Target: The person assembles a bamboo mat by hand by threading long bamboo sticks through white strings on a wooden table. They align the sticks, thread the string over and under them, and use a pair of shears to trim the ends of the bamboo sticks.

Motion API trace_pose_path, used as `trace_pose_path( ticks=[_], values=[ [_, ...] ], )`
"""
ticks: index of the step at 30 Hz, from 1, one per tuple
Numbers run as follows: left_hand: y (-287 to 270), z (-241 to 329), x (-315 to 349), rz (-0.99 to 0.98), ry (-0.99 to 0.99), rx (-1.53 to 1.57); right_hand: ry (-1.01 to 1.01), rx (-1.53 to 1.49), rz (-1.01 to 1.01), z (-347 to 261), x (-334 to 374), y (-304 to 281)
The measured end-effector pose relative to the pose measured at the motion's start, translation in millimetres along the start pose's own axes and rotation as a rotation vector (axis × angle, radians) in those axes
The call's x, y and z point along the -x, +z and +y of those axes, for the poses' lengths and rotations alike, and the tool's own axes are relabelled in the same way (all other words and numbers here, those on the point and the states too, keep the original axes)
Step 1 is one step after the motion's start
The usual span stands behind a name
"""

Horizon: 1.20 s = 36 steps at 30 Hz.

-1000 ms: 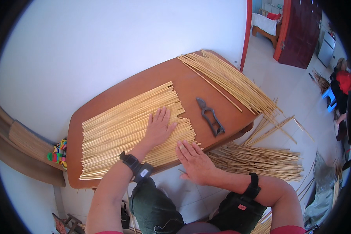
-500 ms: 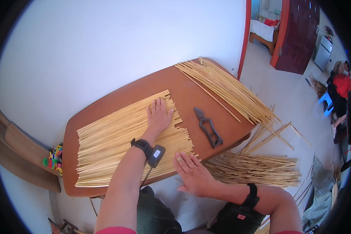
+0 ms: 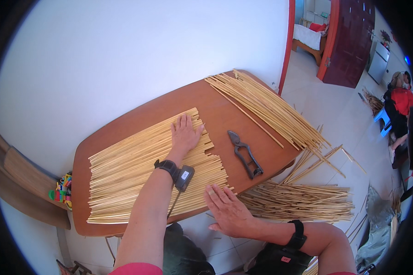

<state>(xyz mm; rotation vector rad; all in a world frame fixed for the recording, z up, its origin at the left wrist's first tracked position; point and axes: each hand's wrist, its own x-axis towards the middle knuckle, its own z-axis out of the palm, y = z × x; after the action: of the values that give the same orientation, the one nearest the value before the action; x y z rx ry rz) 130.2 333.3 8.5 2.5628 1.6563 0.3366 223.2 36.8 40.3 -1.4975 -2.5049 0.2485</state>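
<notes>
Side by side on the brown table (image 3: 105, 135) lies a flat layer of straw-coloured stalks (image 3: 133, 176), uneven along its right edge. My left hand (image 3: 184, 135) rests on it, open, palm down with fingers spread near the upper right part. At the layer's lower right corner is my right hand (image 3: 229, 208), open, fingers stretched against or just over the stalk ends; exact contact is hard to tell. Dark metal pruning shears (image 3: 246, 156) lie on the table, right of the layer. Beyond them a bundle of longer stalks (image 3: 266, 105) crosses the table's right end.
Darker stalks (image 3: 303, 201) are heaped below the table's right side. A white wall (image 3: 137, 55) stands behind the table. At far right a person in red (image 3: 403, 100) is by a blue stool (image 3: 382, 122), past a dark red door (image 3: 351, 41).
Both hands keep nearly the same places, the right shifting slightly downward. The view has moved a little; the stalks and shears look unchanged.
</notes>
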Motion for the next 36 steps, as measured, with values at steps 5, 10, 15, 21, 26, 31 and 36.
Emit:
trace_pose_path(
  ticks=[5, 10, 15, 21, 26, 31, 36],
  values=[
    [-4.6, 3.0, 2.5, 0.03, 0.036, -0.112, 0.006, 0.015, -0.017, -0.8, -0.6, -0.2],
    [3.1, -5.6, -4.8, 0.029, 0.042, -0.083, -0.001, 0.008, -0.016, -2.3, -0.3, -2.3],
    [2.0, -7.9, -9.7, -0.024, 0.047, -0.058, 0.008, -0.002, -0.013, -0.7, 0.1, -0.1],
    [6.8, -11.1, -13.1, 0.018, 0.047, -0.098, 0.006, 0.007, -0.018, -1.3, 0.1, -3.1],
    [2.8, -10.7, -14.2, -0.017, 0.019, -0.038, 0.011, 0.003, -0.015, -0.7, -1.0, -0.3],
    [3.4, -8.7, -16.0, -0.029, 0.007, -0.045, 0.009, -0.008, -0.005, -0.6, -0.3, 0.3],
    [5.5, -11.3, -18.7, -0.046, -0.015, -0.075, 0.016, -0.006, -0.012, -1.9, 0.1, -1.6]
  ],
)
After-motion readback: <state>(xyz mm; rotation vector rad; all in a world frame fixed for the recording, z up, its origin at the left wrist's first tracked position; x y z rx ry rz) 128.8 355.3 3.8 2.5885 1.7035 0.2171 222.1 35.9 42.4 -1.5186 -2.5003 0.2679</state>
